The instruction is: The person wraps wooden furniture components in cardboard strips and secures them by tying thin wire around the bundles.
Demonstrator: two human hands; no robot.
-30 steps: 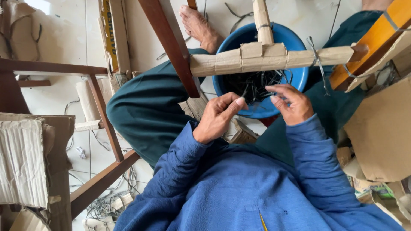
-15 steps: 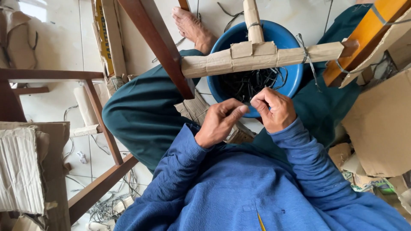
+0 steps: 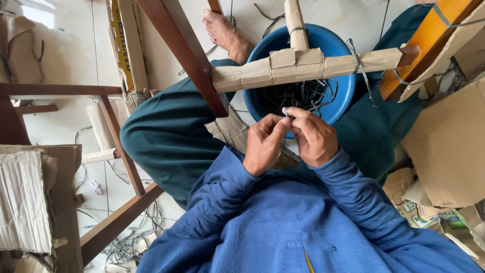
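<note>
Small dark piece, mostly hidden, pinched between left hand, right hand fingertips.

A pale tiled floor carries a blue basin. Loose wires lie well left of the basin, flattened cardboard to its right.
</note>
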